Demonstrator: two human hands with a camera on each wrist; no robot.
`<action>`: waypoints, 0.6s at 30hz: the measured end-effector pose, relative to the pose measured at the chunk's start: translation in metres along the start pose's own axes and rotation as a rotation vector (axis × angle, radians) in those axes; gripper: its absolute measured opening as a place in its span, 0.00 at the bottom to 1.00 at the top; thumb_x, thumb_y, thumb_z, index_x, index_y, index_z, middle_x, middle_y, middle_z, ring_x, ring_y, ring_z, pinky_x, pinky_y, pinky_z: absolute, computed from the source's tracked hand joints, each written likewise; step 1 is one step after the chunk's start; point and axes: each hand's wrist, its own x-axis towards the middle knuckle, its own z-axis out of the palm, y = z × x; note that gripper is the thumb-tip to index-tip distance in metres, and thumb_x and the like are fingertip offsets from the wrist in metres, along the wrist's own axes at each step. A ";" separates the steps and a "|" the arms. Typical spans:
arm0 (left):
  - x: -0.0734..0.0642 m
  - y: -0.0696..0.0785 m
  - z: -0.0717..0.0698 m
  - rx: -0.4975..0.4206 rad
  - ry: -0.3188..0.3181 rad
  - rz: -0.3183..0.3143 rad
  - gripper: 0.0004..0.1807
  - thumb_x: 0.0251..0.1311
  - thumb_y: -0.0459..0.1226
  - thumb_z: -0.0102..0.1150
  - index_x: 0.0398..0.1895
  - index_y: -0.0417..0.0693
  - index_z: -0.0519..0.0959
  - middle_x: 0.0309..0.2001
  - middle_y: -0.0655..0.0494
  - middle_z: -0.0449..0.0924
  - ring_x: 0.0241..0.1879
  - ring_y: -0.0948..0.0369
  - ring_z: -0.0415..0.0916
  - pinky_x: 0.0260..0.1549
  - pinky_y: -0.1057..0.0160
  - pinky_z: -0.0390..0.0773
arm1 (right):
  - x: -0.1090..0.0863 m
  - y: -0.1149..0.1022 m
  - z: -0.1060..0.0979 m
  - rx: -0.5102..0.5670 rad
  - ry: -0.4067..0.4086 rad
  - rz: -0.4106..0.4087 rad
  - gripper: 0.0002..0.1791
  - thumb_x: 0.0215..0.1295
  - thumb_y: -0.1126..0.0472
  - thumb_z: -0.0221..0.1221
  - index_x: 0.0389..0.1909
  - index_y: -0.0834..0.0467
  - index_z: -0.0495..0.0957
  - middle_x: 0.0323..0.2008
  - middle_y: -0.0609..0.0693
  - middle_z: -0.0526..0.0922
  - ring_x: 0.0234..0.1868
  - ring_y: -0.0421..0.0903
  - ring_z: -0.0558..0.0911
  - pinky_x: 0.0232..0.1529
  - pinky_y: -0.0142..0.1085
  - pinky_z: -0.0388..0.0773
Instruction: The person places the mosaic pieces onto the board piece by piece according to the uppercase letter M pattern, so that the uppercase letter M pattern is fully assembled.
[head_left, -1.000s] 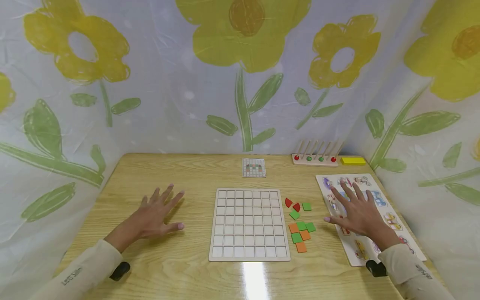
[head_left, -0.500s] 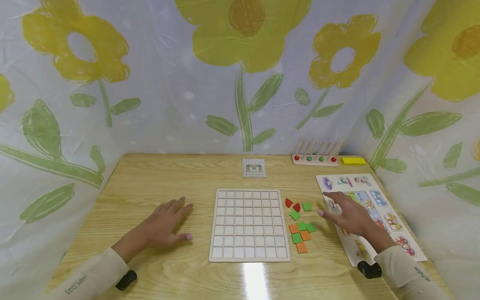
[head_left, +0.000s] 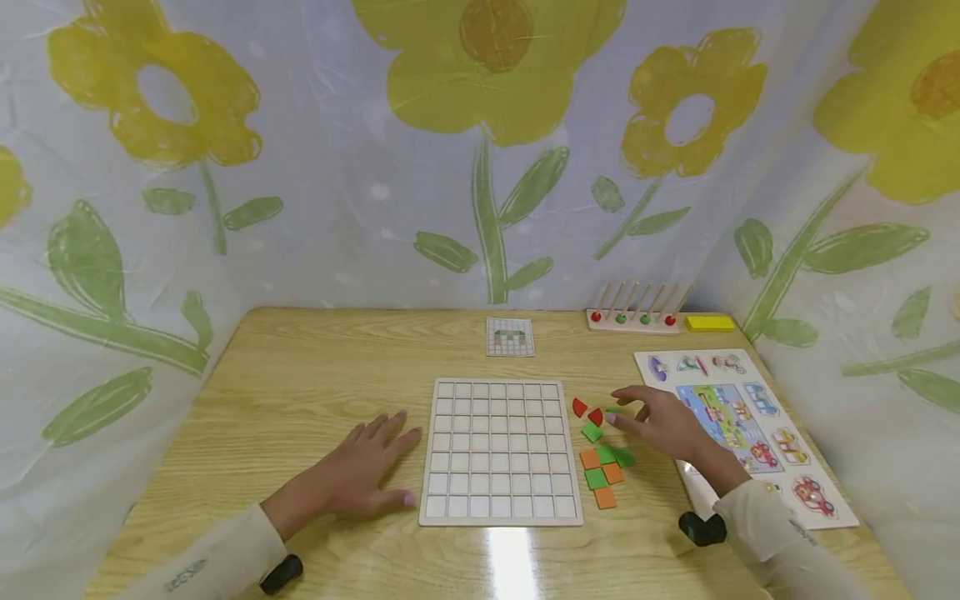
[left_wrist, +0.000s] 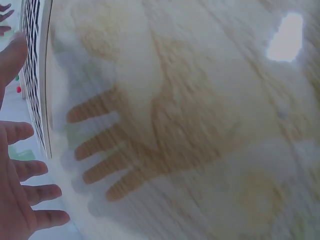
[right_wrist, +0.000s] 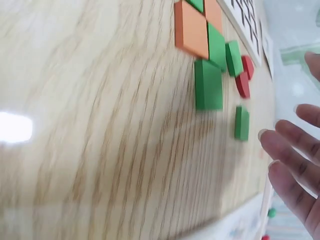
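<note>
where the right hand [head_left: 663,423] hovers, square tiles [head_left: 611,472] lie green and orange.

L hand [head_left: 358,477] is spread palm-down, R hand [head_left: 666,425] loosely bent.

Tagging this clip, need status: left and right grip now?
Left grip: open, holding nothing.
Right grip: open, holding nothing, near a green tile.
</note>
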 end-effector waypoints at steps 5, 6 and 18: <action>0.004 0.005 0.006 -0.012 -0.040 -0.003 0.52 0.62 0.69 0.51 0.80 0.50 0.53 0.79 0.35 0.44 0.76 0.31 0.45 0.66 0.26 0.52 | 0.010 -0.004 0.010 0.032 -0.006 -0.015 0.26 0.68 0.47 0.64 0.59 0.59 0.80 0.50 0.57 0.86 0.29 0.37 0.82 0.27 0.35 0.77; 0.004 0.006 0.007 -0.015 -0.052 -0.007 0.52 0.62 0.70 0.50 0.81 0.51 0.52 0.80 0.35 0.43 0.76 0.32 0.43 0.67 0.26 0.51 | 0.012 -0.005 0.012 0.037 -0.005 -0.019 0.25 0.68 0.47 0.64 0.59 0.59 0.80 0.50 0.57 0.86 0.27 0.36 0.82 0.26 0.34 0.77; 0.008 0.012 0.009 -0.021 -0.064 -0.031 0.54 0.61 0.71 0.50 0.82 0.54 0.49 0.80 0.35 0.41 0.76 0.29 0.41 0.62 0.21 0.52 | 0.036 -0.012 0.023 0.015 -0.038 -0.004 0.21 0.68 0.50 0.65 0.56 0.57 0.82 0.51 0.56 0.86 0.33 0.41 0.86 0.28 0.36 0.79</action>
